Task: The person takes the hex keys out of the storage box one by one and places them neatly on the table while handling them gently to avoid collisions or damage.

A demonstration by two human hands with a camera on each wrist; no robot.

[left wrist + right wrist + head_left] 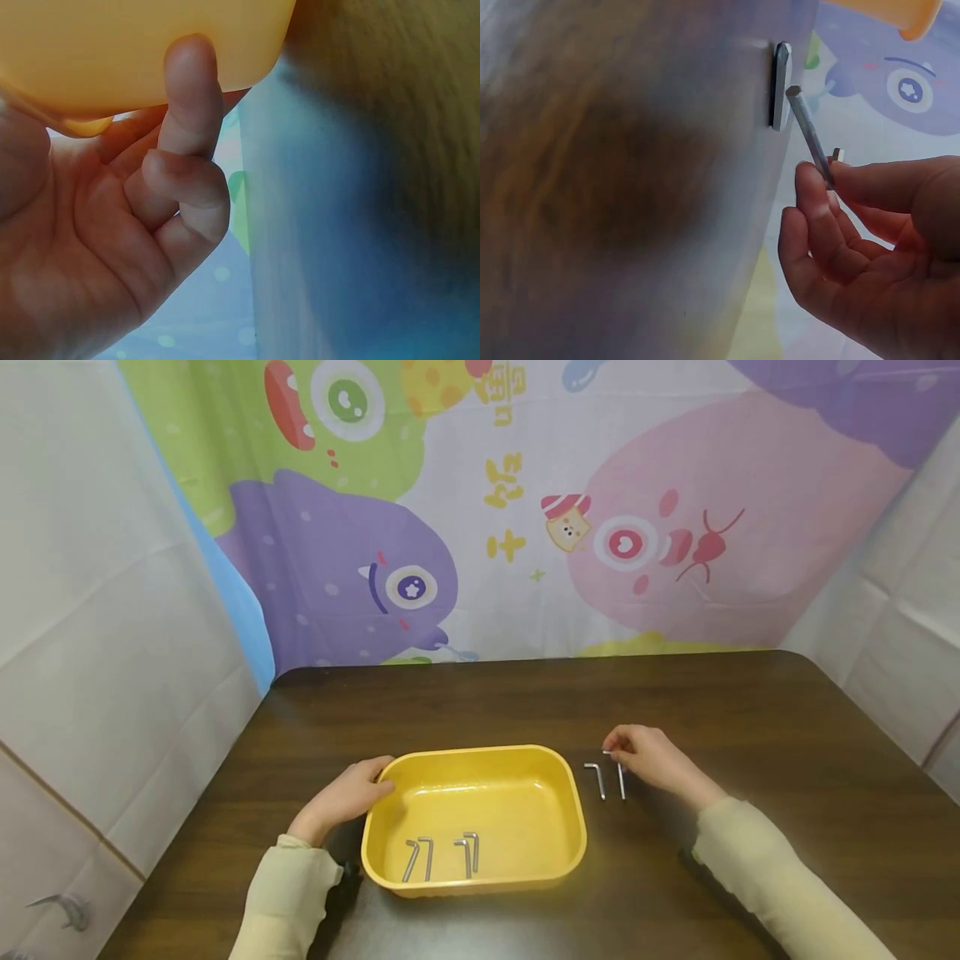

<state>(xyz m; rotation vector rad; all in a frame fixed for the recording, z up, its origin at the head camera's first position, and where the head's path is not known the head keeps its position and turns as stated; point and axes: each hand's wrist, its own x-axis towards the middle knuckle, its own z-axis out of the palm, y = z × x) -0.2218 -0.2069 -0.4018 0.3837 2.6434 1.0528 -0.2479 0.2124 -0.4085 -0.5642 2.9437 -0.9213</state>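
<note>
A yellow tray (pixel 495 887) stands on the table, with several L-shaped hex keys (pixel 429 860) lying in its front left part. My left hand (pixel 343 795) grips the tray at its far left corner, thumb over the rim. In the left wrist view, a finger of this left hand (pixel 112 225) rests against the tray's yellow outer wall (pixel 112 52). To the right of the tray, my right hand (pixel 651 758) pinches a hex key (pixel 621 783) between thumb and fingers, its long arm pointing out in the right wrist view. Beside it another hex key (pixel 599 781) lies on the table.
The dark wooden table (pixel 705 693) ends at a cartoon-printed cloth (pixel 510 610) behind. White panels (pixel 112 568) flank both sides. A curved metal handle (pixel 67 910) shows at the lower left.
</note>
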